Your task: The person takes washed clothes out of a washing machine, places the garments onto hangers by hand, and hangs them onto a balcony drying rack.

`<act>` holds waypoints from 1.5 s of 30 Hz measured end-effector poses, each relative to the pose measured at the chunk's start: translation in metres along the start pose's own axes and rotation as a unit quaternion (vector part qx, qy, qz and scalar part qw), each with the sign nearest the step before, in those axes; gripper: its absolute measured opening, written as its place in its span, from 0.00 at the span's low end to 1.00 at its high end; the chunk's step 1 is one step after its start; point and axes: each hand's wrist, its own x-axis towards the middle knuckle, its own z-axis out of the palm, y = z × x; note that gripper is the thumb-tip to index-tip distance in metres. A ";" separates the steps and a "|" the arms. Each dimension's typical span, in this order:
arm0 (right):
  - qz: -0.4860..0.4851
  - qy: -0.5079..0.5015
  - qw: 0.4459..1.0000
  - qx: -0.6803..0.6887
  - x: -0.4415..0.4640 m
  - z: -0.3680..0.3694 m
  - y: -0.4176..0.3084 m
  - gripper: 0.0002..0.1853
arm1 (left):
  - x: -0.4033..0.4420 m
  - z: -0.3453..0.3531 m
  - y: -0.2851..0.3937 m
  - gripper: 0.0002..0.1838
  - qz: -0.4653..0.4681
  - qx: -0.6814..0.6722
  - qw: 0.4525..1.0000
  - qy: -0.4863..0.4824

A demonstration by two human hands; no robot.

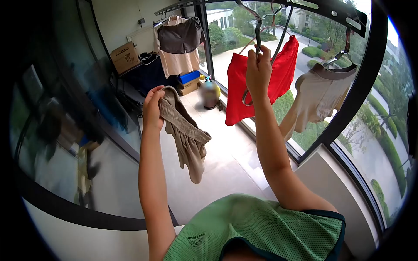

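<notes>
Pinched in my left hand (152,108) is the waistband of a pair of taupe elastic-waist shorts (185,130), which dangle with the waist opening tilted. My raised right hand (259,71) is closed around a dark metal clothes hanger (257,27), with nothing draped on it; a rounded end shows below my fist. Just behind that hand, a red garment (285,65) hangs near the window, partly hidden by my hand and forearm. To its right, a pale grey garment (324,85) with a darker waistband is on another metal hanger (343,56).
Overhead runs a perforated drying rack (344,17). Farther back hang a beige garment and dark shorts (180,37). A cardboard box (124,57), a blue box (189,77) and a yellowish spray bottle (210,93) stand beyond. Glass panels flank both sides.
</notes>
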 end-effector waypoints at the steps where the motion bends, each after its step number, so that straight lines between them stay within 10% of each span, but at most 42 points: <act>1: 0.006 -0.011 1.000 0.001 -0.013 0.001 -0.003 0.11 | 0.006 -0.007 -0.001 0.11 0.001 -0.001 1.000 -0.001; 6: -0.046 -0.013 0.998 0.050 -0.052 0.012 -0.014 0.08 | 0.023 -0.032 -0.001 0.11 -0.002 -0.002 1.000 0.027; 13: -0.011 -0.267 0.948 0.173 -0.135 0.057 -0.045 0.06 | 0.043 -0.078 -0.010 0.12 0.013 0.004 0.997 0.073; 30: -0.018 -0.329 0.943 -0.056 -0.120 0.105 0.027 0.11 | 0.037 -0.203 0.032 0.09 0.028 0.016 0.973 0.228; 40: -0.106 -0.360 0.924 -0.078 -0.115 0.177 0.044 0.12 | 0.078 -0.222 0.011 0.10 0.156 0.286 0.917 0.232; 45: -0.137 -0.376 0.912 -0.087 -0.099 0.233 0.071 0.13 | 0.107 -0.205 0.007 0.11 0.122 0.554 0.799 0.201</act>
